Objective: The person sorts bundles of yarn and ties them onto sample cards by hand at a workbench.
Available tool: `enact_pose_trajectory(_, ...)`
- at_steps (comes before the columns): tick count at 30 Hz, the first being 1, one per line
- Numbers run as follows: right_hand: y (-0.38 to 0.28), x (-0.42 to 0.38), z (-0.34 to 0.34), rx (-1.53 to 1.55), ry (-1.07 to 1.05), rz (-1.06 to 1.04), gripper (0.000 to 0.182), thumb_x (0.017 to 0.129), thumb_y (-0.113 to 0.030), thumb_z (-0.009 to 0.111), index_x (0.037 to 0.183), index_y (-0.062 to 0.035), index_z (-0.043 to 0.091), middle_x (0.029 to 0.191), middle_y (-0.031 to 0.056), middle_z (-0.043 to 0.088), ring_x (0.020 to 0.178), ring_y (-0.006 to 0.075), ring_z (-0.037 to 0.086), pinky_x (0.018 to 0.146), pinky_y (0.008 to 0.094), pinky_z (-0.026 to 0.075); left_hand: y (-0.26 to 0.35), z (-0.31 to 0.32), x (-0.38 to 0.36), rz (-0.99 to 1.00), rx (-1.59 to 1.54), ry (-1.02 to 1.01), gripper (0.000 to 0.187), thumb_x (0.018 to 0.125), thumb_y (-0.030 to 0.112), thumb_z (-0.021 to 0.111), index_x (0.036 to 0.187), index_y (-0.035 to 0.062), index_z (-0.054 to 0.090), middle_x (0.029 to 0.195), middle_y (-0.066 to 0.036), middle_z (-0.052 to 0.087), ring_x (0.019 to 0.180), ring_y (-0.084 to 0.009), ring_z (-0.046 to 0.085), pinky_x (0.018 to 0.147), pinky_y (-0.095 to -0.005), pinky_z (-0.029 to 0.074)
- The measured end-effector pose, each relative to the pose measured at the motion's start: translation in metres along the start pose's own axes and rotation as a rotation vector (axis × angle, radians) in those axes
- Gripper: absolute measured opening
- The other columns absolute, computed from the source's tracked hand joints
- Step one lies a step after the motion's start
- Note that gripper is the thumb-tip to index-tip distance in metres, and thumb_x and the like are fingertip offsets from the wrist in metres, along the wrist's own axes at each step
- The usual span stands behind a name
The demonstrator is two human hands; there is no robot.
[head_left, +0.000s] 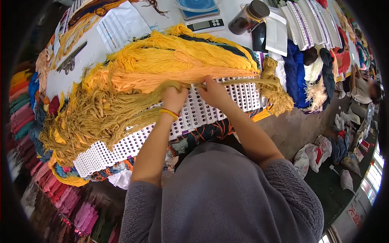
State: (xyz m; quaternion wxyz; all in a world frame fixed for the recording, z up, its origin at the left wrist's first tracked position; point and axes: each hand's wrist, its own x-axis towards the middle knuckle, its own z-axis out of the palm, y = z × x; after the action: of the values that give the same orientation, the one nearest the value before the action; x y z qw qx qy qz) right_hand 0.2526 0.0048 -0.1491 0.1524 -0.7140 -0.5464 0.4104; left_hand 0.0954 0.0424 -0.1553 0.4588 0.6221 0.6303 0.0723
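Observation:
Olive-gold yarn (105, 111) lies in a thick, tangled hank across the left of the table. My left hand (175, 99), with a yellow band at its wrist, is closed around a bundle of it. Close beside it, my right hand (212, 93) pinches a thinner length of the same yarn, which runs right to a loose bunch (277, 93). Beneath both hands are white cards with punched holes (194, 107), in a long row. Orange yarn (162, 77) and yellow yarn (182, 50) lie just behind the hands. My right fingertips are partly hidden.
Behind the yarn are a digital scale (204, 25), a dark jar (248, 18), a printed sheet (121, 26) and scissors (71, 58). Blue yarn (293, 73) hangs over the right edge, near stacked cards (310, 24). Bags (314, 156) lie on the floor; another person (362, 89) is far right.

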Motion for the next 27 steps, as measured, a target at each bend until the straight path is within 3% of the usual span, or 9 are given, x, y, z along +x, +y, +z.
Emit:
enact_pose_trajectory(2, 0.014, 0.002, 0.005, 0.022, 0.035, -0.046, 0.029, 0.078, -0.021, 0.054, 0.098, -0.0019, 0.047, 0.076, 0.0179, 0.059, 0.072, 0.0333, 0.058, 0.064, 0.0385, 0.045, -0.024, -0.013, 0.002, -0.055, -0.294, 0.048, 0.017, 0.074, 0.013, 0.052, 0.077, -0.0030, 0.057, 0.062, -0.010, 0.061, 0.059, -0.0180, 0.059, 0.057, -0.0292, 0.046)
enact_pose_trajectory(6, 0.014, 0.001, 0.008, 0.070, 0.002, -0.031, 0.027, 0.076, -0.019, 0.055, 0.098, -0.0055, 0.047, 0.087, 0.0160, 0.057, 0.077, 0.0327, 0.057, 0.067, 0.0389, 0.045, -0.033, -0.013, 0.001, 0.025, -0.570, -0.056, 0.011, 0.071, 0.005, 0.053, 0.077, -0.0031, 0.056, 0.071, -0.007, 0.061, 0.067, -0.0135, 0.058, 0.061, -0.0260, 0.045)
enact_pose_trajectory(10, 0.018, 0.000, 0.008, 0.051, -0.001, -0.003, 0.025, 0.076, -0.020, 0.055, 0.097, -0.0065, 0.049, 0.086, 0.0149, 0.058, 0.077, 0.0304, 0.058, 0.067, 0.0379, 0.045, -0.028, -0.023, 0.002, -0.061, -0.413, -0.149, 0.015, 0.070, 0.009, 0.060, 0.078, -0.0036, 0.057, 0.072, -0.006, 0.060, 0.063, -0.0120, 0.055, 0.061, -0.0253, 0.044)
enact_pose_trajectory(14, 0.019, 0.000, 0.008, 0.159, 0.003, 0.002, 0.027, 0.077, -0.018, 0.057, 0.099, -0.0046, 0.050, 0.082, 0.0141, 0.059, 0.074, 0.0272, 0.058, 0.065, 0.0350, 0.045, -0.016, -0.020, -0.001, -0.138, -0.340, -0.047, 0.020, 0.071, 0.016, 0.066, 0.080, -0.0017, 0.061, 0.072, -0.005, 0.061, 0.062, -0.0112, 0.053, 0.059, -0.0247, 0.044)
enact_pose_trajectory(19, 0.028, -0.001, 0.017, 0.140, 0.103, -0.049, 0.029, 0.077, -0.017, 0.059, 0.101, -0.0028, 0.050, 0.080, 0.0135, 0.061, 0.071, 0.0248, 0.059, 0.064, 0.0322, 0.046, -0.021, -0.005, -0.006, 0.021, -0.520, 0.002, 0.019, 0.073, 0.018, 0.066, 0.079, -0.0004, 0.062, 0.067, -0.002, 0.059, 0.057, -0.0075, 0.051, 0.052, -0.0218, 0.041)
enact_pose_trajectory(21, 0.028, -0.002, 0.018, 0.183, 0.131, -0.059, 0.026, 0.077, -0.017, 0.059, 0.097, -0.0023, 0.051, 0.080, 0.0138, 0.061, 0.069, 0.0252, 0.060, 0.063, 0.0322, 0.047, -0.016, -0.006, -0.013, -0.161, -0.900, -0.049, 0.018, 0.078, 0.019, 0.063, 0.083, 0.0016, 0.060, 0.063, -0.001, 0.055, 0.050, -0.0055, 0.045, 0.044, -0.0196, 0.033)
enact_pose_trajectory(22, 0.030, -0.003, 0.021, 0.190, 0.134, -0.053, 0.026, 0.077, -0.017, 0.059, 0.097, -0.0023, 0.051, 0.080, 0.0138, 0.061, 0.069, 0.0252, 0.060, 0.063, 0.0322, 0.047, -0.011, -0.007, -0.017, -0.163, -0.892, -0.054, 0.018, 0.078, 0.019, 0.063, 0.083, 0.0016, 0.060, 0.063, -0.001, 0.055, 0.050, -0.0055, 0.045, 0.044, -0.0196, 0.033)
enact_pose_trajectory(24, 0.033, -0.002, 0.025, 0.161, 0.214, -0.153, 0.021, 0.079, -0.017, 0.058, 0.092, -0.0013, 0.052, 0.077, 0.0140, 0.061, 0.067, 0.0247, 0.059, 0.061, 0.0323, 0.046, 0.000, -0.005, -0.023, -0.214, -1.516, -0.237, 0.019, 0.083, 0.020, 0.057, 0.090, 0.0028, 0.058, 0.063, -0.001, 0.053, 0.046, -0.0058, 0.039, 0.039, -0.0192, 0.026)
enact_pose_trajectory(27, 0.034, -0.003, 0.023, 0.268, 0.222, -0.041, 0.019, 0.079, -0.017, 0.057, 0.086, -0.0004, 0.053, 0.075, 0.0150, 0.059, 0.069, 0.0306, 0.057, 0.061, 0.0369, 0.044, 0.000, 0.004, -0.020, -0.247, -1.455, -0.340, 0.026, 0.087, 0.026, 0.049, 0.099, 0.0033, 0.054, 0.069, -0.003, 0.055, 0.046, -0.0071, 0.041, 0.038, -0.0184, 0.026)
